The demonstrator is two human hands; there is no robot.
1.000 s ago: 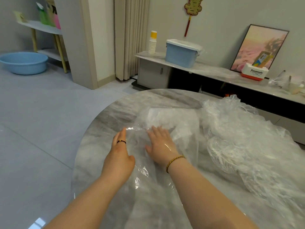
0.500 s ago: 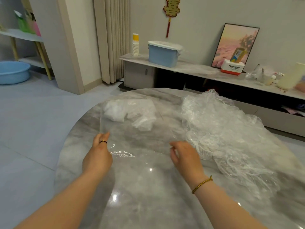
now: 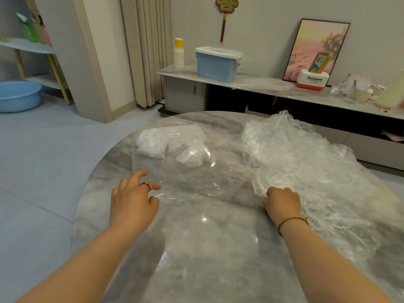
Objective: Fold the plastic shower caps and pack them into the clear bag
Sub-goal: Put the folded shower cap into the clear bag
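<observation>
A clear bag (image 3: 183,171) lies flat on the round grey marble table (image 3: 207,248). Folded white shower caps (image 3: 153,143) sit inside its far end. A big heap of loose shower caps (image 3: 306,162) covers the table's right side. My left hand (image 3: 133,200) hovers at the bag's near left edge, fingers relaxed and spread, a black ring on one finger. My right hand (image 3: 282,203) has its fingers curled into the near edge of the loose heap, gripping a cap there.
The table's curved rim runs along the left, with grey floor beyond. Behind the table stands a low sideboard (image 3: 251,84) with a blue lidded box (image 3: 216,63), a stack of paper cups (image 3: 178,54) and a framed picture (image 3: 317,49). A blue basin (image 3: 18,96) sits on the floor at far left.
My right hand came out of the bag's mouth and moved right to the loose heap, where it now grips a cap. My left hand let go of the bag's edge and opened.
</observation>
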